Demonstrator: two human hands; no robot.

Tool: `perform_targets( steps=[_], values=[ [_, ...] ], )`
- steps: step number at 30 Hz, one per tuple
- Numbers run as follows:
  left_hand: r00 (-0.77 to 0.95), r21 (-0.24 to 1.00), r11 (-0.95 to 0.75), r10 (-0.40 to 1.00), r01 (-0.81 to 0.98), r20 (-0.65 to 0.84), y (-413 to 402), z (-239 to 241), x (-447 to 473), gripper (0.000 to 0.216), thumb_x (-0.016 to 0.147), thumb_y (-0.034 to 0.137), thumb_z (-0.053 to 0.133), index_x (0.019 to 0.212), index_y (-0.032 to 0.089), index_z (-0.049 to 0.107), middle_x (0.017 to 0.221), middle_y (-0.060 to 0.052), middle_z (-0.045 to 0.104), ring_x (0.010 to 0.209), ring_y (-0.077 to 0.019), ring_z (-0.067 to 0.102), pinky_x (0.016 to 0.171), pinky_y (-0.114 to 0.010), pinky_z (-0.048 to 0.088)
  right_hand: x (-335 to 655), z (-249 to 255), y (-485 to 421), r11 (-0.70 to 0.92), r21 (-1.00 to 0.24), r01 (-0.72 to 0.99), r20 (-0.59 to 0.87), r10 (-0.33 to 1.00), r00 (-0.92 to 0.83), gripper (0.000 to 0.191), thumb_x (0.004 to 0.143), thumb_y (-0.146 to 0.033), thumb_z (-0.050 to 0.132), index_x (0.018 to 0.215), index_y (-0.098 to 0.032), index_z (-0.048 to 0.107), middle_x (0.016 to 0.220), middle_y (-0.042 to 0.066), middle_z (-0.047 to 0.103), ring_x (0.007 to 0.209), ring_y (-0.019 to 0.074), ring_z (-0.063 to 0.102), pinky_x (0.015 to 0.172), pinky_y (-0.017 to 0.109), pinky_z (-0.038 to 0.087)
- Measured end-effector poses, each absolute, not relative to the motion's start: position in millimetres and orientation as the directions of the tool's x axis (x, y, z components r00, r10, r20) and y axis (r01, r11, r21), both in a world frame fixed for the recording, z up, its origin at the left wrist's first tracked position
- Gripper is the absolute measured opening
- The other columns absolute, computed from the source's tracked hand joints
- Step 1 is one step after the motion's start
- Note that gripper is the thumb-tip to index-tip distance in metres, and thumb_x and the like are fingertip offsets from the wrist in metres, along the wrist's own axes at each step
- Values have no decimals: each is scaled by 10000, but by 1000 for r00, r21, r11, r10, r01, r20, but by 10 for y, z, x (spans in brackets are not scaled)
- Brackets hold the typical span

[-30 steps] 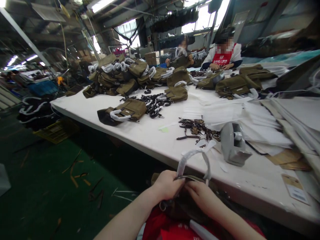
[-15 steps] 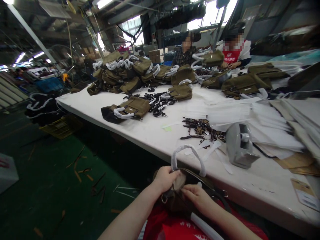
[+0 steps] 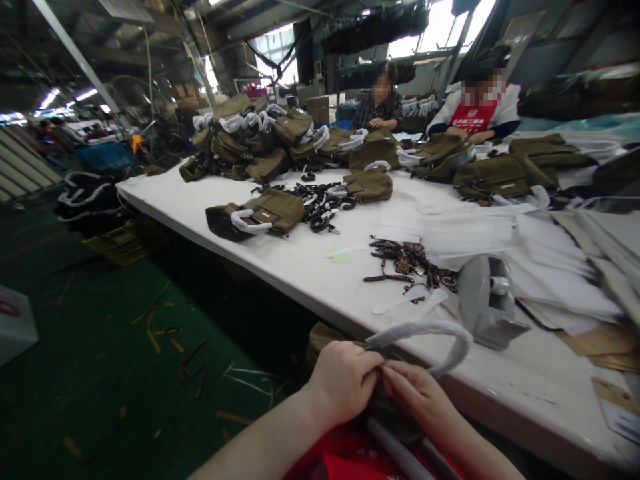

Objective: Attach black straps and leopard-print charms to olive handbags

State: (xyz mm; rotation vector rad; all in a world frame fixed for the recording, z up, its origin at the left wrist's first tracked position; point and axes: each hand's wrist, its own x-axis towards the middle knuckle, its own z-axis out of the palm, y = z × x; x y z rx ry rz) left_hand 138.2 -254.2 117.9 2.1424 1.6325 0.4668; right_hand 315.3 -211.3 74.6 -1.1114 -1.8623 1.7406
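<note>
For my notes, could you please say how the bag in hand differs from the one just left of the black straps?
The left hand and right hand grip the held bag; the lying bag rests on the table. The held bag's handle arches away; the lying bag's handle lies across it. Both are olive with pale-wrapped handles.

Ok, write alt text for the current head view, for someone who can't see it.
A left hand and right hand grip an olive bag with a white-wrapped handle, before a white table. On it lie more olive bags, dark straps and white sheets; two people are beyond.
</note>
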Motion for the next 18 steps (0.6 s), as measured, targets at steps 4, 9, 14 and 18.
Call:
perform_targets(
  steps=[4, 9, 14, 18],
  values=[
    [249, 488, -278, 961, 828, 124, -2484, 1130, 1330, 144, 843, 265, 578, 783, 207, 696, 975, -61, 642, 929, -207, 564, 814, -335, 448, 3128, 683, -2121, -101, -939, 328, -297, 719, -629, 517, 889, -646, 439, 621, -205, 466, 570, -41, 379, 551, 125, 336, 520, 274, 254],
    [150, 699, -142, 987, 701, 51, -2398, 1004, 1267, 210, 872, 297, 578, 781, 194, 736, 857, -38, 666, 832, -157, 602, 750, -272, 458, 3165, 719, -2181, -163, -950, 267, -297, 739, -605, 438, 942, -574, 380, 884, -190, 583, 613, -55, 370, 555, 128, 351, 513, 267, 290],
    [80, 798, 37, 991, 602, -106, -2363, 890, 1243, 263, 869, 311, 566, 750, 191, 768, 785, -30, 701, 768, -150, 633, 701, -249, 459, 3188, 720, -2221, -67, -925, 374, -280, 784, -553, 465, 954, -523, 339, 1185, -165, 526, 722, -12, 487, 654, 174, 477, 610, 311, 398],
    [56, 855, 146, 978, 497, -200, -2360, 838, 1254, 233, 831, 290, 584, 812, 172, 784, 785, -31, 718, 748, -149, 639, 675, -239, 460, 3158, 721, -2210, 1, -906, 423, -260, 788, -559, 423, 956, -451, 331, 1244, -161, 440, 704, -9, 569, 702, 203, 571, 722, 355, 438]
  ],
)
